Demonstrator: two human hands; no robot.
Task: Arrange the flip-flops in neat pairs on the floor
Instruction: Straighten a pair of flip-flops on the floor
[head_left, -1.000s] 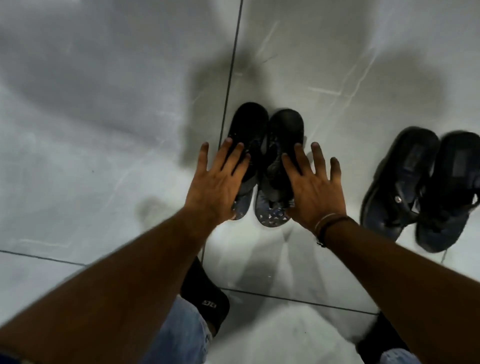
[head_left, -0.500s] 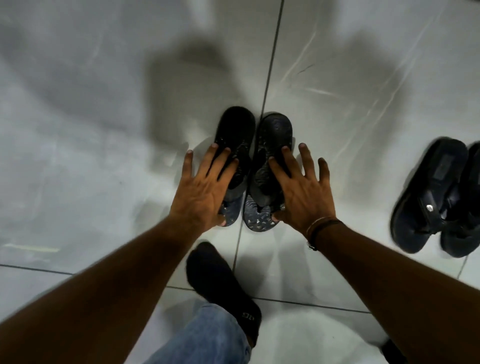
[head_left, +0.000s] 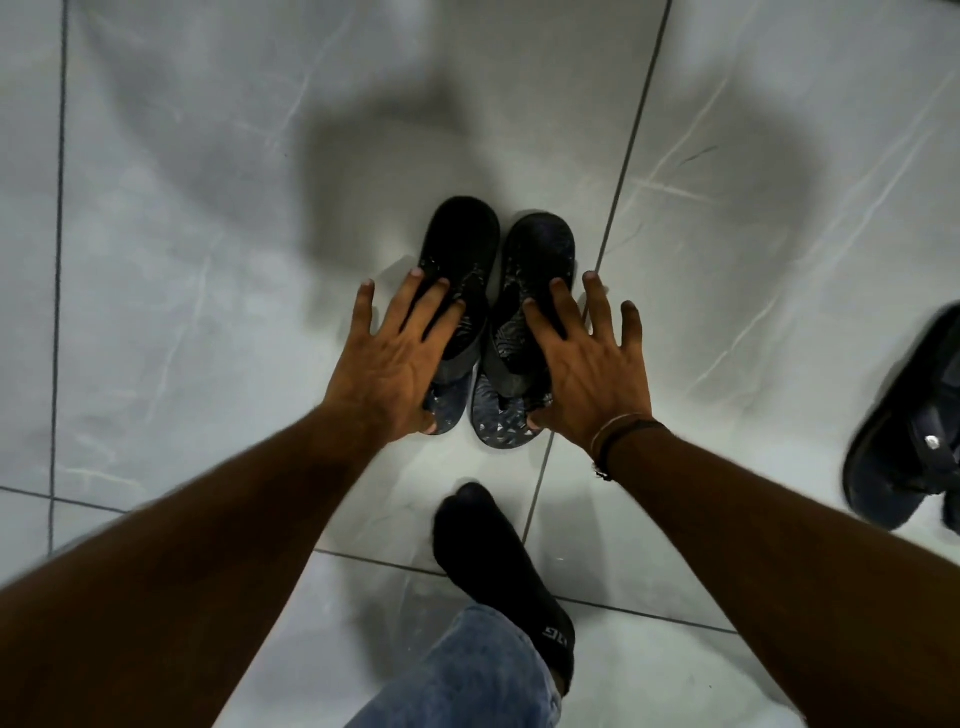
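The two dark flip-flops lie side by side on the pale tiled floor (head_left: 208, 260), just beside a grout line, toes pointing away from me; the left flip-flop (head_left: 460, 244) sits under my left hand (head_left: 387, 364), the right flip-flop (head_left: 540, 249) under my right hand (head_left: 587, 369), their inner edges touching or very nearly so. I judge them light, soft foam, bendy along the sole, with patterned heels that should grip rather than slide; they will skid easily on this glossy tile if I push, so I would press flat over the strap and mid-sole, or pinch the outer edge near the heel, rather than tug the strap alone. My left hand is spread, fingers apart, palm down across the strap area, thumb tucked at the heel; my right hand mirrors it, fingers splayed, thumb at the heel's edge, a thin wristband (head_left: 618, 431) at the wrist; neither hand is closed around a sandal, both merely rest on top. Both forearms reach forward and converge. Nearer me than the hands, a foot in a black sock (head_left: 493, 561) stands below a denim leg (head_left: 467, 675). Well off beyond my right hand, another dark sandal (head_left: 914, 431) lies at the frame edge, partly cut off; that pair looks set too, though I cannot see it whole.
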